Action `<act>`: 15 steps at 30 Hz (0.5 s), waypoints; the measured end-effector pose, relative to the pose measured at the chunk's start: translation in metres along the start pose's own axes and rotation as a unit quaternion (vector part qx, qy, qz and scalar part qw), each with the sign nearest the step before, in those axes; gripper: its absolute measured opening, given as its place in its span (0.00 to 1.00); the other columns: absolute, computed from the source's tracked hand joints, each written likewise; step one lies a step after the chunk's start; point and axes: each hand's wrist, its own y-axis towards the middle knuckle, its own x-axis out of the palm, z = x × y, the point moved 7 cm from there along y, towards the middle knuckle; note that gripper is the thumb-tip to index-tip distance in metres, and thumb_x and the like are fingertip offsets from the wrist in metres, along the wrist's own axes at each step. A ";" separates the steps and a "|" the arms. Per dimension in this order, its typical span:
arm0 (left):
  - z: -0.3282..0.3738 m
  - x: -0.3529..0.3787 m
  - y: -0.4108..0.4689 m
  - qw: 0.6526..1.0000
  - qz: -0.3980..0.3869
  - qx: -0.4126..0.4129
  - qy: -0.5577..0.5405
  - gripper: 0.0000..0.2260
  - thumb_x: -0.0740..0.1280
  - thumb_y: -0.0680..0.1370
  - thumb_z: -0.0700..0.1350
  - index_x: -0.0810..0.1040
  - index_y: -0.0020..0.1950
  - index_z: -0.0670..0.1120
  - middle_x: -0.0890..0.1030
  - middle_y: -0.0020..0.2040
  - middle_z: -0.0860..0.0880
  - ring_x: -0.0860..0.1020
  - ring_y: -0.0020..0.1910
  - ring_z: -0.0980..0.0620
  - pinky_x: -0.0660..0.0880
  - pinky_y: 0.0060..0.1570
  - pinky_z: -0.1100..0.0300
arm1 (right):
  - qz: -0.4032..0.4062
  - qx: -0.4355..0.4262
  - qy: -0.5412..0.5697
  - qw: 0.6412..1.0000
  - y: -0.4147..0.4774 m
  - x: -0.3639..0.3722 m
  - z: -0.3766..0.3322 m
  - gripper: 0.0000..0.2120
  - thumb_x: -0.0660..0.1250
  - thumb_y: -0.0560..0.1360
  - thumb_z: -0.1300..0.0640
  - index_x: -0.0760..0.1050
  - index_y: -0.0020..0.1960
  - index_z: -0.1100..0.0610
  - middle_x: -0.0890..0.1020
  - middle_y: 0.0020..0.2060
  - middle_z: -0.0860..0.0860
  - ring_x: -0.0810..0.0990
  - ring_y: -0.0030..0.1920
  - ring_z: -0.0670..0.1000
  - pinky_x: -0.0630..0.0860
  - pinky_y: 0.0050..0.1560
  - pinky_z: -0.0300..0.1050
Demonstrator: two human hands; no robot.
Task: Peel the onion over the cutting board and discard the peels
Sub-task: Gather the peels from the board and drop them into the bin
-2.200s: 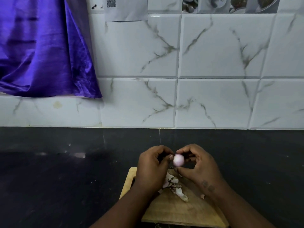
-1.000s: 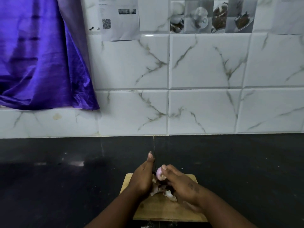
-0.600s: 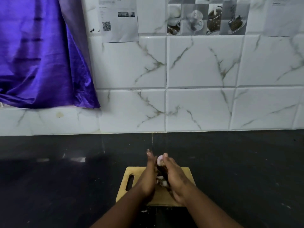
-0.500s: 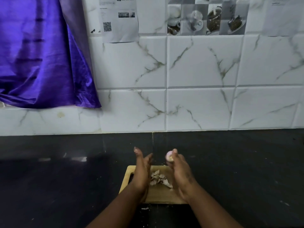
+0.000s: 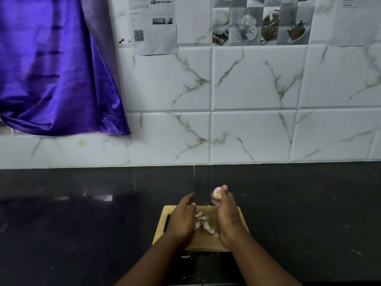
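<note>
A small pale pink peeled onion [image 5: 216,193] is pinched at the fingertips of my right hand [image 5: 227,217], held just past the far edge of the wooden cutting board [image 5: 203,241]. My left hand [image 5: 182,218] stands on edge over the board's left half, fingers loosely together and holding nothing. A small heap of dry onion peels [image 5: 203,222] lies on the board between the two hands.
The board sits on a black countertop [image 5: 82,223] with a few peel scraps [image 5: 186,255] in front of it. A white marbled tile wall [image 5: 247,120] rises behind. A purple cloth [image 5: 51,69] hangs at the left, papers above.
My hands were pressed together over the peels, then parted. The right hand now holds the onion alone and the peel heap shows on the board between them.
</note>
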 end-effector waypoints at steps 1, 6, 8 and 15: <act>0.005 0.003 -0.001 0.994 -0.019 0.041 0.098 0.21 0.56 0.89 0.44 0.64 0.83 0.50 0.67 0.84 0.47 0.66 0.81 0.51 0.62 0.79 0.56 | 0.011 -0.010 -0.007 1.000 0.004 -0.006 0.000 0.17 0.51 0.85 0.37 0.73 0.57 0.45 0.81 0.61 0.55 0.77 0.61 0.54 0.71 0.67 0.57; 0.004 0.037 -0.009 0.894 -0.184 0.110 0.394 0.28 0.54 0.88 0.58 0.50 0.87 0.58 0.46 0.88 0.49 0.41 0.87 0.46 0.47 0.84 0.47 | 0.022 -0.020 0.004 1.000 0.007 -0.013 0.004 0.19 0.54 0.84 0.37 0.76 0.53 0.48 0.84 0.55 0.55 0.82 0.55 0.53 0.78 0.60 0.54; 0.003 0.040 -0.011 0.864 -0.192 0.112 0.451 0.28 0.54 0.87 0.60 0.52 0.87 0.56 0.50 0.88 0.48 0.47 0.87 0.46 0.51 0.84 0.47 | 0.019 -0.019 -0.003 1.000 0.008 -0.014 0.005 0.18 0.53 0.85 0.37 0.75 0.52 0.46 0.83 0.57 0.54 0.80 0.57 0.52 0.75 0.62 0.54; 0.023 0.044 -0.031 0.867 -0.102 0.134 0.469 0.19 0.64 0.86 0.42 0.75 0.76 0.51 0.74 0.78 0.51 0.77 0.72 0.52 0.75 0.72 0.55 | 0.011 -0.036 -0.071 0.997 0.001 -0.008 0.000 0.18 0.54 0.85 0.39 0.74 0.55 0.51 0.81 0.55 0.56 0.80 0.57 0.56 0.74 0.56 0.53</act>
